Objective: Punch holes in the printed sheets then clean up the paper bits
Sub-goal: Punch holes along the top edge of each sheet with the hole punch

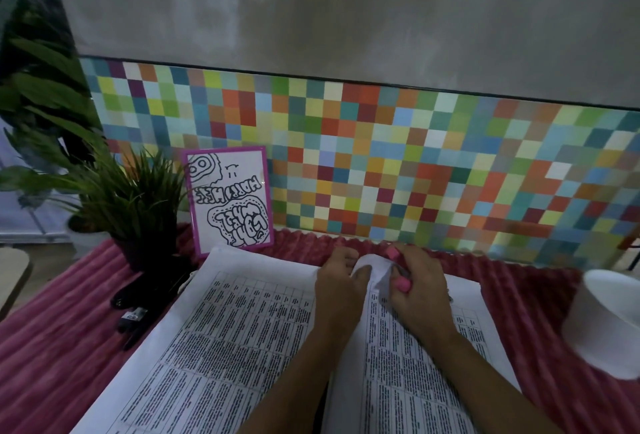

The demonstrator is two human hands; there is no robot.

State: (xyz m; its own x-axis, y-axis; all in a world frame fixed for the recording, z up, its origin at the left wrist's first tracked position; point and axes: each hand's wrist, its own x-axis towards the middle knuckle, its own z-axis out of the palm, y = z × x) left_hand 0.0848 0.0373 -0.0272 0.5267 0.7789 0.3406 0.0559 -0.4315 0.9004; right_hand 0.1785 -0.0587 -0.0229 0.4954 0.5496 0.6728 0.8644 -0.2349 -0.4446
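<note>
Printed sheets [242,340] with dense tables lie spread over the red ribbed cloth in front of me. At their far edge both hands meet on the paper. My left hand [341,281] presses its fingers onto the sheet's top edge. My right hand [412,289], with pink nails, pinches a curled-up white fold of paper [375,269] between thumb and fingers. A black hole punch [138,315] lies at the left edge of the sheets, partly under them. No loose paper bits are visible.
A dark potted plant [138,205] and a pink-framed drawing [230,198] stand at the back left against the coloured tile wall. A white bowl [609,322] sits on the cloth [55,347] at the right. Larger leaves fill the far left.
</note>
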